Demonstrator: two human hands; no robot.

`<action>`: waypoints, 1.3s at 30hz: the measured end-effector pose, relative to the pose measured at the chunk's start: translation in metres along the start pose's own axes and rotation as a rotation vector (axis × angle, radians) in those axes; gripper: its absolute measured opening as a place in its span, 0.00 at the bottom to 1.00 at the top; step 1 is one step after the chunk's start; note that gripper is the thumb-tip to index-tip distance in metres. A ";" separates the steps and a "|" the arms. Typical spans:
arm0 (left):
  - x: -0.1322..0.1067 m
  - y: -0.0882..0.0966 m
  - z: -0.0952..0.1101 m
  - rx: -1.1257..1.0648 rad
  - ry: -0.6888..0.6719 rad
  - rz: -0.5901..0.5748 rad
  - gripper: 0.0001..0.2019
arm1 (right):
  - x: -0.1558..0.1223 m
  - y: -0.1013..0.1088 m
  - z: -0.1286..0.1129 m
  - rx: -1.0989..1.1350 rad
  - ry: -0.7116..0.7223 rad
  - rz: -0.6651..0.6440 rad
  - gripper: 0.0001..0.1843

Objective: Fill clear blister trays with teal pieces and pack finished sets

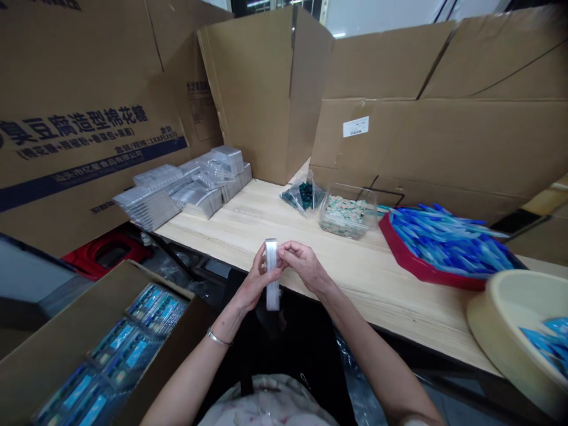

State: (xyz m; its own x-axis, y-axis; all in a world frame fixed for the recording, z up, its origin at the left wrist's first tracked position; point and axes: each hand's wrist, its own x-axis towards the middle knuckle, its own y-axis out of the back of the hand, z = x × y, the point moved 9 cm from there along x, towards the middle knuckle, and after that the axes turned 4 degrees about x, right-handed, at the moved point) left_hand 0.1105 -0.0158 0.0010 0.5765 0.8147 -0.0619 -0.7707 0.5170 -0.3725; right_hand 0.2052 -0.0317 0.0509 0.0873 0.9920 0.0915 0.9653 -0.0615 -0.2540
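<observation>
My left hand (256,277) is closed around a narrow, clear plastic case (272,290), held upright over the table's front edge with its thin side toward me. It may be several thin cases pressed together; I cannot tell. At the upper right edge of that case, my right hand (306,265) pinches with thumb and forefinger. Beyond, on the table's left, lie stacks of similar clear plastic cases (195,183). Below to the left, an open carton (177,290) holds rows of filled cases (133,349) with blue contents.
On the wooden table (248,228) are a bag of dark green pieces (306,195), a clear tub of small pale pieces (346,216) and a red tray (410,266) of blue pen-like items (448,239). A cream basin (492,319) stands right. Cardboard boxes (261,89) wall the back.
</observation>
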 end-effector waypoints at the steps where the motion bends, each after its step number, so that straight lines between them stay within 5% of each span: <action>1: 0.000 -0.001 0.001 -0.004 -0.003 0.000 0.37 | 0.000 0.000 0.001 0.001 0.007 0.012 0.10; 6: -0.003 0.009 0.006 -0.095 0.019 0.036 0.30 | 0.005 0.014 -0.009 -0.019 0.072 0.074 0.09; 10: -0.023 0.056 0.005 -0.165 0.122 0.214 0.28 | 0.035 0.013 -0.026 -0.242 0.075 0.007 0.05; 13: -0.044 0.095 0.009 -0.193 0.132 0.330 0.29 | 0.076 -0.029 -0.020 -0.614 0.137 -0.155 0.02; 16: -0.062 0.121 0.011 -0.204 0.131 0.390 0.27 | 0.115 -0.087 0.013 -0.962 0.208 -0.242 0.10; 19: -0.074 0.136 0.010 -0.217 0.156 0.440 0.27 | 0.140 -0.131 0.046 -1.006 0.252 -0.250 0.15; 21: -0.079 0.143 0.009 -0.230 0.181 0.470 0.29 | 0.147 -0.142 0.058 -1.061 0.301 -0.206 0.14; 25: -0.086 0.157 0.007 -0.245 0.194 0.498 0.31 | 0.144 -0.119 0.074 -1.270 0.279 -0.133 0.06; 29: -0.083 0.159 0.003 -0.271 0.203 0.442 0.31 | 0.136 -0.088 0.099 -1.408 0.168 -0.185 0.12; 33: -0.075 0.155 0.000 -0.297 0.200 0.406 0.34 | 0.136 -0.084 0.121 -1.581 0.126 -0.235 0.19; 39: -0.075 0.158 -0.002 -0.322 0.205 0.406 0.36 | 0.172 -0.062 0.108 -1.597 0.139 -0.074 0.32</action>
State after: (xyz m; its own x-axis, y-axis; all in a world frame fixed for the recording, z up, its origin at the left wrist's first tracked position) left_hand -0.0543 0.0042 -0.0551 0.3168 0.8474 -0.4261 -0.8383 0.0400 -0.5437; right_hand 0.1335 0.1550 -0.0217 -0.0346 0.9861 0.1625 0.2172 -0.1513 0.9643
